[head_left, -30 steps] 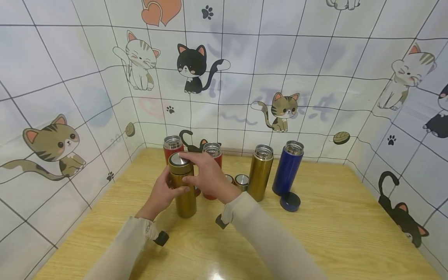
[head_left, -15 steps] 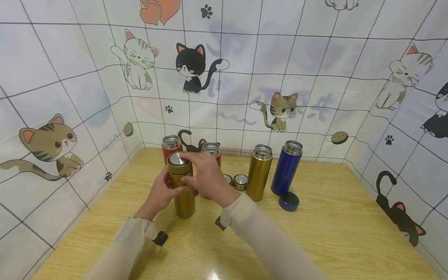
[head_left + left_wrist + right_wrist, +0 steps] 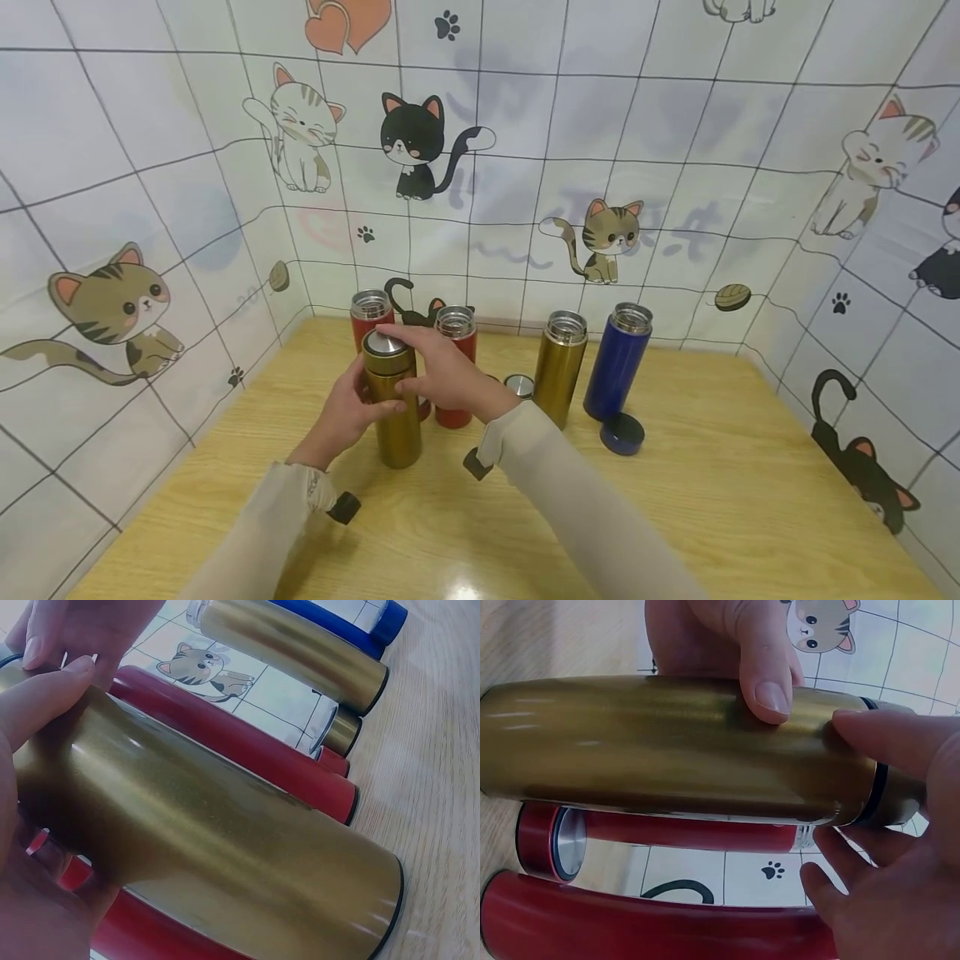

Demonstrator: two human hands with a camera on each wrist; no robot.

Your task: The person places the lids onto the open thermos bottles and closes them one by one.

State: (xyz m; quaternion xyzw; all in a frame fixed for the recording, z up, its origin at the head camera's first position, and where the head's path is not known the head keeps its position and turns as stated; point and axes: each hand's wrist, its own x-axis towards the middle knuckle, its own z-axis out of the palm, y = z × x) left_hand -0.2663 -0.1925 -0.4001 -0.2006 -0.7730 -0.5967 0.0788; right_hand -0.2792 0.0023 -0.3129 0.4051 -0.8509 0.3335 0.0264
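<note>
A gold thermos (image 3: 399,435) stands upright on the table with its gold lid (image 3: 386,360) on. My left hand (image 3: 343,414) grips its body from the left, thumb in front, as the left wrist view also shows. My right hand (image 3: 453,375) comes from the right and holds the lid, fingers over its silver top and thumb near the seam. In the right wrist view a black ring (image 3: 875,787) marks that seam. Behind stand two lidless red thermoses, one red thermos (image 3: 455,408) to the right and the other red thermos (image 3: 369,321) partly hidden.
Farther right stand a lidless gold thermos (image 3: 558,375) and a lidless blue thermos (image 3: 617,362). A blue lid (image 3: 622,434) lies before the blue one. Another gold lid (image 3: 519,387) sits beside the gold thermos, and a red lid (image 3: 544,840) is near the red thermoses.
My right hand has turned slightly over the lid, its wrist now a little farther right. The left hand and the gold thermos keep their place.
</note>
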